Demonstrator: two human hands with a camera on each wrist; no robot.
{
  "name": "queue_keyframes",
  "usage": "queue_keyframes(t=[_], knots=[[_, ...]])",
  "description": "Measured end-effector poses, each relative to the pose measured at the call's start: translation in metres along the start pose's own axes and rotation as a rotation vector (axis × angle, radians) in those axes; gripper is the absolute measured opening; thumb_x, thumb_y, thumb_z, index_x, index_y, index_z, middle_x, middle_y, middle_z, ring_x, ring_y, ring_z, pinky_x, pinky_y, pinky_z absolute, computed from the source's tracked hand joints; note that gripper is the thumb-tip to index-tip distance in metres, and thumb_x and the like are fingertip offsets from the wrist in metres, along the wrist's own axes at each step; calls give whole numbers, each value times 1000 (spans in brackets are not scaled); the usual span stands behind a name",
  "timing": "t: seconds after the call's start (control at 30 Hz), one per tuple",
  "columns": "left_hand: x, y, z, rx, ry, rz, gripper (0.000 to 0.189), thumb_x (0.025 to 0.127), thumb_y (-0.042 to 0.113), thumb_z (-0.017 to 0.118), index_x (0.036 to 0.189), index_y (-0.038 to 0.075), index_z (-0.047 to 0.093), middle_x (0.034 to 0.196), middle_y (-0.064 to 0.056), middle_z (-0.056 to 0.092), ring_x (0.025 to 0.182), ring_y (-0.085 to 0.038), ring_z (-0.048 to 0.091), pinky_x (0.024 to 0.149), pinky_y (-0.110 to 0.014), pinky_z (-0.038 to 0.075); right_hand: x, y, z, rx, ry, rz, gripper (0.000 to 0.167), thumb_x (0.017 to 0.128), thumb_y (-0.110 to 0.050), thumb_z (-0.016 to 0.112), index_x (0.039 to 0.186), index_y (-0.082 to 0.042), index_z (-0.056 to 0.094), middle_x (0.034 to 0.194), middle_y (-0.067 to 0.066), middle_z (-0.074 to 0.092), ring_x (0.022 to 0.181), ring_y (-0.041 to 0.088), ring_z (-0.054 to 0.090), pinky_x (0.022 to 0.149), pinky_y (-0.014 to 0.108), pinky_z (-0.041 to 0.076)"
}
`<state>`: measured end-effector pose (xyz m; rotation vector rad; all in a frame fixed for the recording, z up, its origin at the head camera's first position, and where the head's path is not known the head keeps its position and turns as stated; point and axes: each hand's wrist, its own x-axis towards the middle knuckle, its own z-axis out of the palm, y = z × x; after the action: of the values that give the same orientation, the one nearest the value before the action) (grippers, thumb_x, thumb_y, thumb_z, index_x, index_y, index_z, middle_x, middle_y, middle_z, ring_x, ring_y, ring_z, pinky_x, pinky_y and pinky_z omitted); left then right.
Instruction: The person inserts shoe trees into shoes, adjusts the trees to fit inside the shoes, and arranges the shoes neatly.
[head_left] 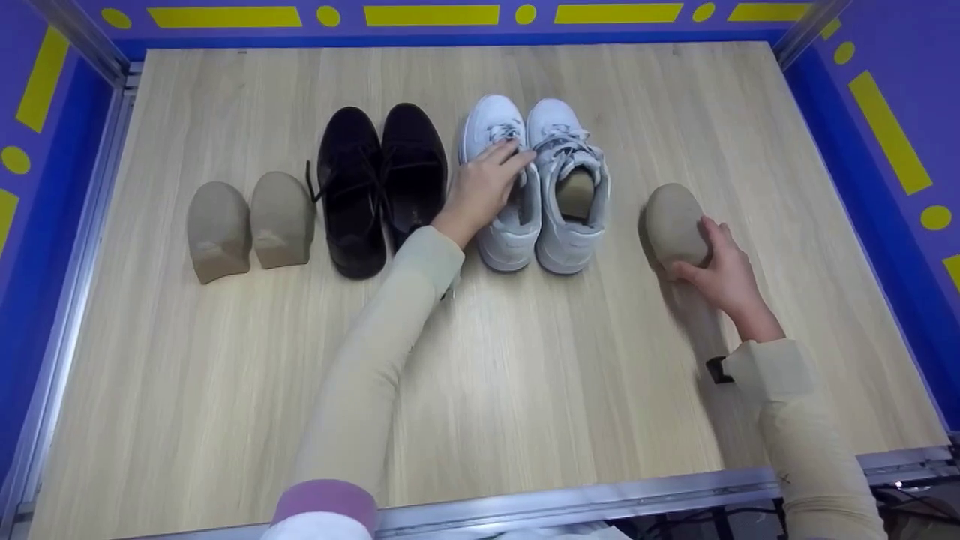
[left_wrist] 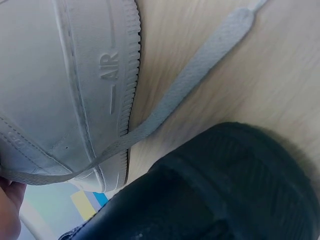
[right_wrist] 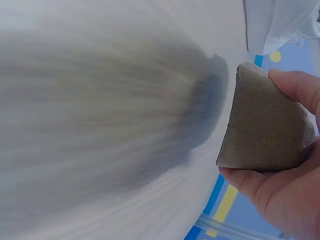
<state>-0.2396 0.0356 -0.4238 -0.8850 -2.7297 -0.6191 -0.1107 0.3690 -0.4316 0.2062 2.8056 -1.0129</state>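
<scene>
My left hand (head_left: 486, 184) lies over the throat of the left white sneaker (head_left: 507, 241), fingers at the tongue and laces; its thumb is hidden in the head view. One grey lace (left_wrist: 175, 92) trails down the sneaker's side onto the board. In the right white sneaker (head_left: 568, 251), a beige shoe insert (head_left: 576, 193) shows through the opening. Off to the right, my right hand (head_left: 724, 266) grips another beige shoe insert (head_left: 675, 221) between thumb and fingers. The right wrist view shows this insert's flat end (right_wrist: 267, 120) raised above the board, its shadow apart.
Left of the sneakers stand two black lace-up shoes (head_left: 352, 251). Two more beige shoe inserts (head_left: 217, 221) lie at the far left. Everything sits on a light wooden board (head_left: 510, 375) with a metal front edge (head_left: 585, 506). Blue-purple panels (head_left: 442, 37) rise at the back and sides.
</scene>
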Motion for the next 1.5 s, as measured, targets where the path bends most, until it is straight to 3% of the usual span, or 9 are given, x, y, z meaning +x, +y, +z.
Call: queue_keyframes(t=[0.33, 0.57, 0.8, 1.03, 1.37, 1.5], knots=[[4, -1, -3, -14, -22, 20, 32, 90, 16, 46, 120, 20, 55, 128, -6, 51, 119, -22, 47, 98, -34, 37, 1, -17, -6, -20, 65, -96, 67, 77, -13, 65, 133, 5, 31, 137, 32, 25, 130, 44, 16, 100, 56, 21], [5, -2, -7, -24, -20, 39, 30, 90, 16, 46, 118, 20, 57, 125, -6, 53, 116, -21, 50, 97, -32, 38, -1, -29, -8, -30, 98, -119, 65, 77, -11, 65, 131, 4, 34, 133, 25, 38, 116, 36, 40, 91, 49, 33], [11, -2, -12, 13, -96, 37, 31, 90, 15, 46, 118, 21, 58, 123, -4, 54, 115, -17, 51, 95, -32, 40, -3, -40, -11, -30, 108, -104, 64, 77, -14, 65, 132, 0, 35, 134, 21, 39, 122, 35, 36, 95, 49, 31], [17, -2, -16, 13, -133, 55, 32, 89, 9, 45, 116, 18, 60, 117, 2, 59, 110, -14, 54, 91, -30, 43, -4, -52, -13, -37, 137, -120, 62, 77, -16, 65, 131, -3, 38, 133, 19, 42, 110, 33, 45, 84, 46, 36], [29, 0, -24, 41, -231, 19, 36, 85, 3, 45, 113, 19, 61, 110, 3, 63, 98, -22, 60, 84, -33, 46, -6, -66, -13, -53, 172, -145, 61, 74, -18, 66, 129, -5, 42, 129, 16, 48, 97, 28, 49, 78, 40, 35], [32, 0, -27, 29, -249, -9, 32, 88, 9, 45, 112, 20, 62, 108, 2, 64, 96, -24, 60, 83, -35, 45, -6, -71, -13, -46, 173, -160, 61, 73, -17, 66, 129, -6, 43, 128, 15, 48, 101, 27, 49, 80, 41, 35]])
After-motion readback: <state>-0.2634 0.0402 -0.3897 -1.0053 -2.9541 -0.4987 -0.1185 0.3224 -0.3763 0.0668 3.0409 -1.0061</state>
